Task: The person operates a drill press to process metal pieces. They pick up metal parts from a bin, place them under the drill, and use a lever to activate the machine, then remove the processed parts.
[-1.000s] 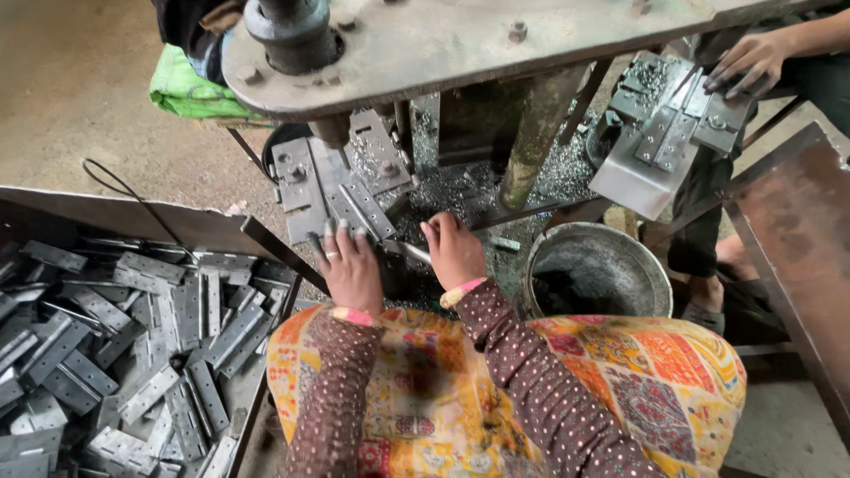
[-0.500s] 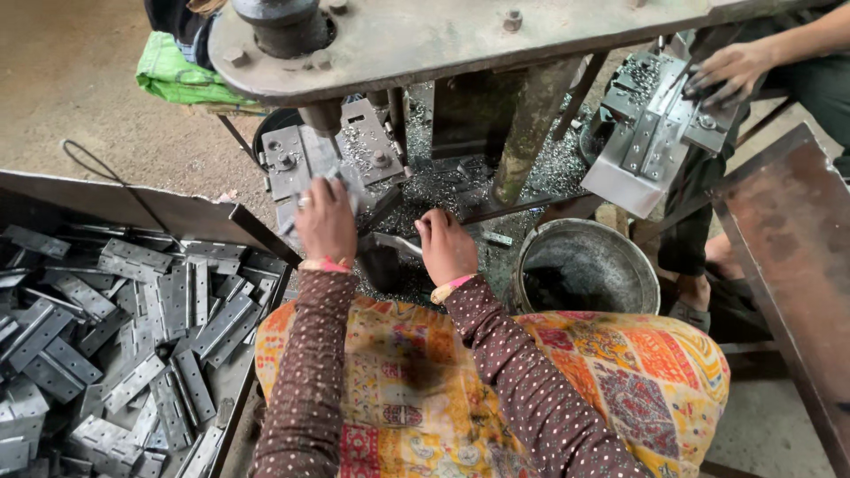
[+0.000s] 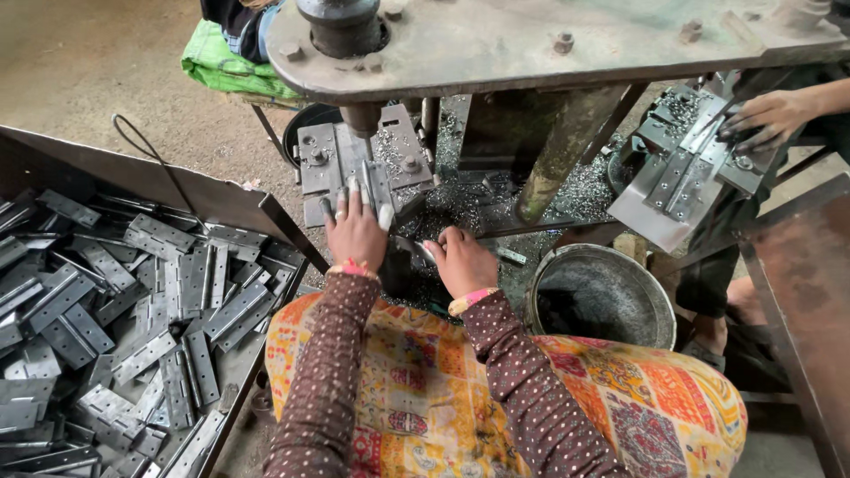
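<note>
My left hand (image 3: 356, 232) lies flat on a grey metal hinge plate (image 3: 375, 181) set on the press bed (image 3: 320, 159), just under the punch (image 3: 363, 119). Its fingers press the plate down. My right hand (image 3: 464, 261) rests lower and to the right, fingers curled around a small metal part (image 3: 425, 250) near the bed's front edge. Both arms wear brown dotted sleeves. Metal shavings (image 3: 460, 199) cover the surface beyond my right hand.
A tray (image 3: 204, 196) at the left holds several grey hinge plates (image 3: 133, 301). A round metal bucket (image 3: 602, 296) stands at the right. Another person's hand (image 3: 766, 119) works at a second fixture (image 3: 682, 168) at the upper right. The heavy press head (image 3: 531, 40) overhangs the top.
My left hand has moved up from the bed's front edge onto the hinge plate under the punch. My right hand has stayed low by the edge.
</note>
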